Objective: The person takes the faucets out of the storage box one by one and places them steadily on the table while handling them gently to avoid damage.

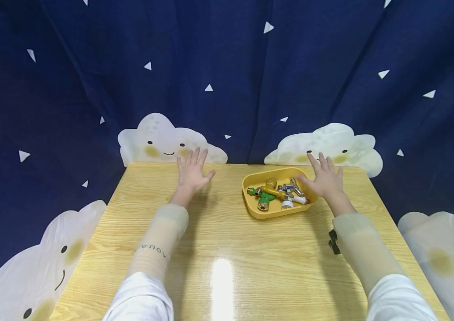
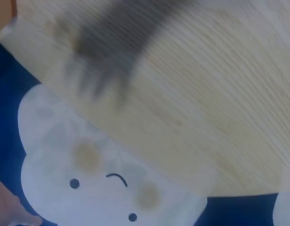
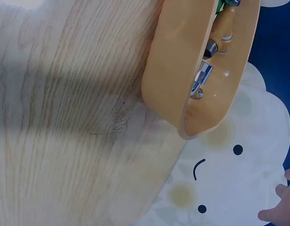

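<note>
My left hand (image 1: 193, 175) hovers over the back left of the table with its fingers spread and nothing in it. To the right, my right hand (image 1: 327, 180) is also spread and holds nothing; it is nearest the right end of a yellow tub (image 1: 265, 215). Several taps and fittings lie in the tub. Among them are a yellow tap (image 1: 274, 191), a green fitting (image 1: 263, 203), a chrome tap (image 1: 296, 187) and a white fitting (image 1: 299, 200). Only a few fingers of the left hand (image 2: 12, 207) and right hand (image 3: 282, 207) show in the wrist views.
Both hands are above a wooden table (image 1: 251, 254). A dark blue curtain (image 1: 227, 58) with white clouds hangs behind and beside it. A small black object (image 1: 334, 242) shows at the right forearm. Light glares off the table's front.
</note>
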Demonstrator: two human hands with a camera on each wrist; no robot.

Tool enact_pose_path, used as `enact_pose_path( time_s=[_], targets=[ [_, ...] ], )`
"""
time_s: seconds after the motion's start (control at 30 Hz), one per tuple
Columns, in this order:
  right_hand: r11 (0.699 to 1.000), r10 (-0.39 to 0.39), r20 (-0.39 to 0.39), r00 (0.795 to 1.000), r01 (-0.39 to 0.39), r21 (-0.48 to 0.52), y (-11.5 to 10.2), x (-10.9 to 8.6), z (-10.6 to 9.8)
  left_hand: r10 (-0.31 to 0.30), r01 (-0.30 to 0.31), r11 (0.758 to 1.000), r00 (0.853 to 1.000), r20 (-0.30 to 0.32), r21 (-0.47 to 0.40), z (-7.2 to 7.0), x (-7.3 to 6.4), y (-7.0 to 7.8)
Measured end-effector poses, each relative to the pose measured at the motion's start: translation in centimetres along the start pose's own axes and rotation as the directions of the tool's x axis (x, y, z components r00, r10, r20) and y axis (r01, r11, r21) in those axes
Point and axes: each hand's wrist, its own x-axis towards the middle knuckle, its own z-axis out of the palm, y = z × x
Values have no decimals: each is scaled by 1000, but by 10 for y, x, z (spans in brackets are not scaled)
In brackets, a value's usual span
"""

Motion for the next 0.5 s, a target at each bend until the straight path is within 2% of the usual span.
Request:
enact_pose_path(
  time_s=[0.27, 0.5],
  targets=[
    [999, 33, -67, 997, -32, 19, 9, -1, 7, 26, -48, 989, 987, -159, -138, 16, -9, 31],
    [996, 71, -75, 995, -66, 68, 21, -4, 22, 24, -87, 959, 972, -232, -268, 43, -22, 58]
  ],
)
